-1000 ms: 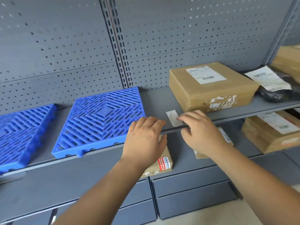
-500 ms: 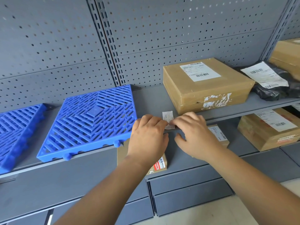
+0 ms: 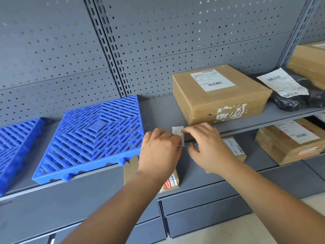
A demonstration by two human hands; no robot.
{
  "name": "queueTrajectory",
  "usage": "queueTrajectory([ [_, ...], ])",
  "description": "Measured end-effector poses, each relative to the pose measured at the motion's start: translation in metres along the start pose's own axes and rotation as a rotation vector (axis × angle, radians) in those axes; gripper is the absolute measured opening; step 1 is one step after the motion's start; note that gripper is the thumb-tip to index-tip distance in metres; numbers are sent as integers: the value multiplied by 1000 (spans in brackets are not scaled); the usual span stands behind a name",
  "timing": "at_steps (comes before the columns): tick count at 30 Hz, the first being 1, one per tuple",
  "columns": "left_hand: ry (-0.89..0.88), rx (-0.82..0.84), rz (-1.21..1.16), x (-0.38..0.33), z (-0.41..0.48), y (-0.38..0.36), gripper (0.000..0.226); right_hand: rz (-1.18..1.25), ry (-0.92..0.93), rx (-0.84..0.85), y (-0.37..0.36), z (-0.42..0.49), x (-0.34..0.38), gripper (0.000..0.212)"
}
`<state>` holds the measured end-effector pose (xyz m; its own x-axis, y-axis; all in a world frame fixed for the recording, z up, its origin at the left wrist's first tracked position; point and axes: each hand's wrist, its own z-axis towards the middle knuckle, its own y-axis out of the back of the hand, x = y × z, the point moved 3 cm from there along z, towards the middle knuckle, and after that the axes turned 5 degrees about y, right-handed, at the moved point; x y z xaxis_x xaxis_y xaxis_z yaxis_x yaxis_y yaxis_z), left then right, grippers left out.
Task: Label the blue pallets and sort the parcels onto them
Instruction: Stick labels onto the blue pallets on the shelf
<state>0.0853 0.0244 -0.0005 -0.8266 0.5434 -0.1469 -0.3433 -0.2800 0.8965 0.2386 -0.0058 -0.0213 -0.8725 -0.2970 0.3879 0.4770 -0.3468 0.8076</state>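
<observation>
While the two blue plastic grid pallets (image 3: pixel 91 136) at left sit bare, left hand (image 3: pixel 159 150) and right hand (image 3: pixel 205 147) pinch a small white paper label (image 3: pixel 178 132) mid-frame. Brown cardboard parcels (image 3: pixel 219 95) wait, upper right.

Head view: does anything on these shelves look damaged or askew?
The cardboard box on the upper shelf has torn, peeled white patches on its front face. The blue pallet nearest it sits skewed, front edge overhanging the shelf.
</observation>
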Motion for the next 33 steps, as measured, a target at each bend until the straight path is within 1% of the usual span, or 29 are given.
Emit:
queueTrajectory([
  [8, -20, -103, -91, 14, -6, 16, 6, -17, 69, -59, -7, 8, 6, 23],
  [14, 10, -169, -156, 39, -12, 42, 6, -3, 88, -101, -7, 27, 27, 7],
  [18, 39, -220, -166, 65, -17, 60, 3, 42, 148, -141, -5, 44, 51, 7],
  [23, 80, -266, -140, 108, -25, 81, 12, 98, 189, -157, -15, 67, 91, 7],
  [28, 120, -283, -116, 155, -37, 100, 13, 100, 217, -195, -31, 84, 131, 7],
  [30, 134, -280, -111, 172, -42, 106, 11, 102, 231, -190, -41, 88, 145, 5],
  [33, 147, -263, -97, 193, -51, 110, 14, 94, 248, -178, -55, 91, 161, 3],
])
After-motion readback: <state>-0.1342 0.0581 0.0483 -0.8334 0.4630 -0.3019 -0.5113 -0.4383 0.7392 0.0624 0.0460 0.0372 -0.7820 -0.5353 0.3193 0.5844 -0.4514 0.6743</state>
